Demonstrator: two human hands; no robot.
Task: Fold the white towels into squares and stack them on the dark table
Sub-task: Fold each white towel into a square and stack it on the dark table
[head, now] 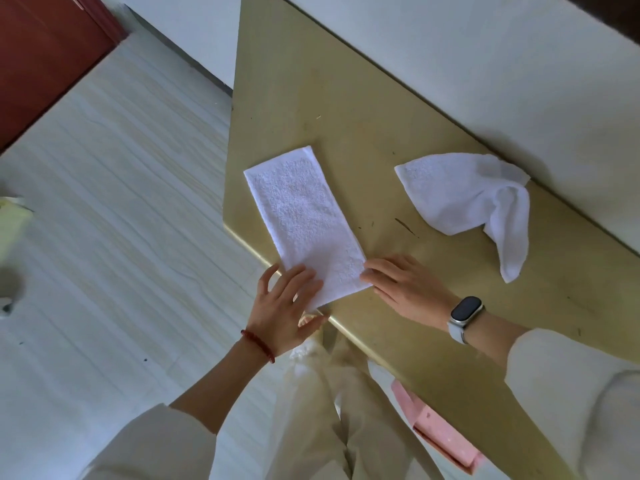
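- Head view: one towel (304, 220), folded to a long strip, lies flat near the left corner of the counter (363, 109), its near end at the counter's front edge.
- Left hand (289, 306) lies on the strip's near corner, fingers straight and spread, pressing the cloth flat; thumb hangs past the counter's edge. A red bead bracelet (258, 344) sits on that wrist.
- Right hand (401, 287) rests flat just beside the strip, fingertips touching its right near edge; nothing gripped. A watch (464, 317) is on that wrist.
- Second towel (464, 195), still crumpled, sits well apart to the right, close to the wall (485, 64).
- No finished stack visible on the counter.
- Risk, as I judge it: the strip's near end is right at the counter's edge, so lifting it for the next fold could drag cloth over the side, or the layers could slip and skew the square.
- Uneven pressure from the two hands could shift the strip.
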